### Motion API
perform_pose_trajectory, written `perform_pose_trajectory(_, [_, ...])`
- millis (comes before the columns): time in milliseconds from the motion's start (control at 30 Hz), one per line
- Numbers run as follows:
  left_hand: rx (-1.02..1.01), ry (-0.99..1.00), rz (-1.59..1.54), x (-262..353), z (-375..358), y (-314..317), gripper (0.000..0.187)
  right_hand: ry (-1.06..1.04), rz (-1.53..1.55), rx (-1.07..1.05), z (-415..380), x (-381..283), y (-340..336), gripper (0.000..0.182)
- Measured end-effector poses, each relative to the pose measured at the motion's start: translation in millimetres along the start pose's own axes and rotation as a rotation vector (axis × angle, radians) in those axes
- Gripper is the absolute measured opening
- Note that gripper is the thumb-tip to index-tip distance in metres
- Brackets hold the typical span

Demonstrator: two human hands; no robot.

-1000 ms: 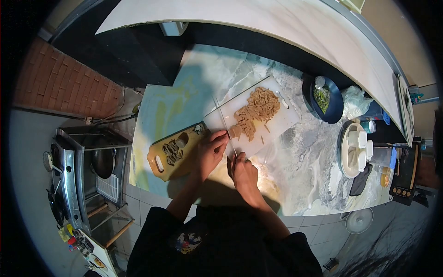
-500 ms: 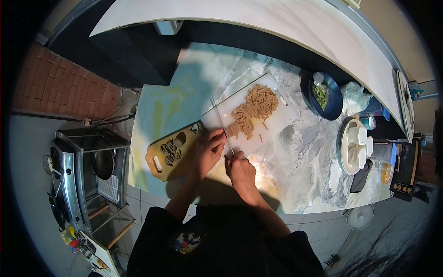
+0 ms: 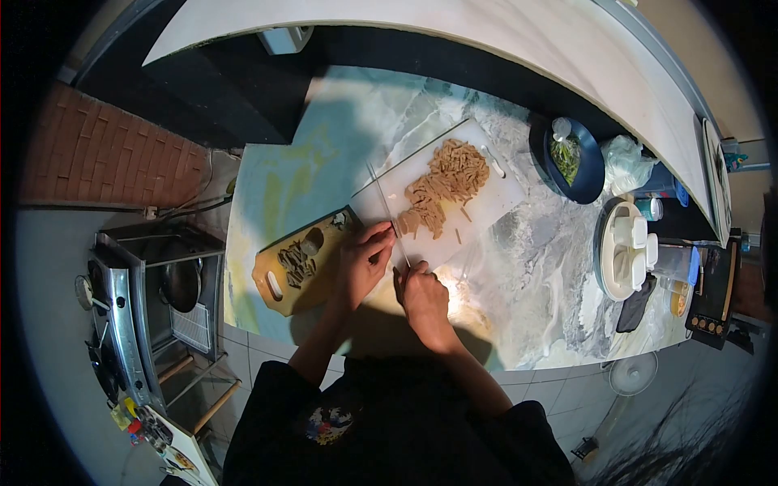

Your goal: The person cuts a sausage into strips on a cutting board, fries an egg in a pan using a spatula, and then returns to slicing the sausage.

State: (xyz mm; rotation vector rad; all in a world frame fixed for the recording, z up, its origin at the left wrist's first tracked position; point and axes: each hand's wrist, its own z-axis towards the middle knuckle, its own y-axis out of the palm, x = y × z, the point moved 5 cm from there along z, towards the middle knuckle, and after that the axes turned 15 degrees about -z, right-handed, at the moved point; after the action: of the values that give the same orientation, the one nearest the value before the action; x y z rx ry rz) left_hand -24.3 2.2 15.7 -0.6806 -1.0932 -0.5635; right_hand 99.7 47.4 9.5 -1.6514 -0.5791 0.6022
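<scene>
My right hand point(image 3: 425, 301) is closed round the handle of a long knife point(image 3: 384, 196), whose blade crosses the left part of a white cutting board point(image 3: 501, 194). Right of the blade lie thin brown slices, with a heap of brown strips point(image 3: 459, 170) beyond them. My left hand point(image 3: 366, 261) rests by the blade with fingers bent together; what they press on, if anything, is too small to make out. Left of it, a yellow-brown board point(image 3: 301, 301) with a dark top holds dark strips point(image 3: 295, 264) and a round greyish piece point(image 3: 309, 247).
At the right stand a dark blue bowl point(image 3: 589, 180) with greens, a plastic bag point(image 3: 628, 166), a tray point(image 3: 606, 267) with white containers and a black cloth point(image 3: 635, 306). A stove point(image 3: 121, 296) and a wok point(image 3: 181, 285) are at the left, beyond the counter.
The view has shifted slightly. Both hands stay close to the same spots at the knife, and the strips look much the same.
</scene>
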Motion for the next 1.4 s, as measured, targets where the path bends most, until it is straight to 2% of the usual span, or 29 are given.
perform_pose_trajectory(333, [-0.006,-0.036,0.011,4,2,0,0.013,0.012,0.008,-0.067,0,2,1,0.033])
perform_pose_trajectory(433, [-0.003,-0.027,-0.003,0,1,0,0.014,0.004,0.015,-0.031,1,2,4,0.03])
perform_pose_trajectory(600, [-0.004,-0.002,-0.006,-1,1,0,0.014,0.011,-0.009,-0.121,2,3,10,0.018])
perform_pose_trajectory(700, [-0.011,0.036,0.006,1,3,0,0.014,0.009,-0.016,-0.081,4,2,7,0.015])
perform_pose_trajectory(733, [-0.007,0.07,0.012,1,3,0,0.014,0.011,-0.016,-0.069,4,4,9,0.015])
perform_pose_trajectory(800, [-0.003,0.099,0.024,2,2,1,0.014,0.026,0.082,-0.096,4,6,15,0.032])
perform_pose_trajectory(933, [-0.037,0.028,0.039,-2,1,-1,0.017,0.068,0.149,-0.156,7,9,17,0.035])
perform_pose_trajectory(967, [-0.045,-0.009,0.001,-8,0,-1,0.018,0.065,0.152,-0.135,7,9,18,0.035])
perform_pose_trajectory(1000, [-0.092,-0.129,-0.001,-9,1,-1,0.021,0.062,0.165,-0.118,6,9,16,0.035])
perform_pose_trajectory(1100, [-0.074,-0.113,-0.157,-28,-1,1,0.022,0.05,0.183,-0.09,4,7,9,0.035])
perform_pose_trajectory(1167, [-0.089,-0.031,-0.102,-32,-4,1,0.024,0.044,0.188,-0.086,3,7,9,0.034])
perform_pose_trajectory(1233, [-0.045,-0.166,-0.195,-26,-3,4,0.024,0.056,0.185,-0.075,3,6,12,0.034])
perform_pose_trajectory(1333, [-0.056,-0.09,-0.15,-20,-1,5,0.026,0.072,0.196,-0.1,5,7,12,0.034])
perform_pose_trajectory(1400, [-0.05,-0.075,-0.145,-17,-3,7,0.026,0.064,0.112,-0.138,5,6,11,0.028])
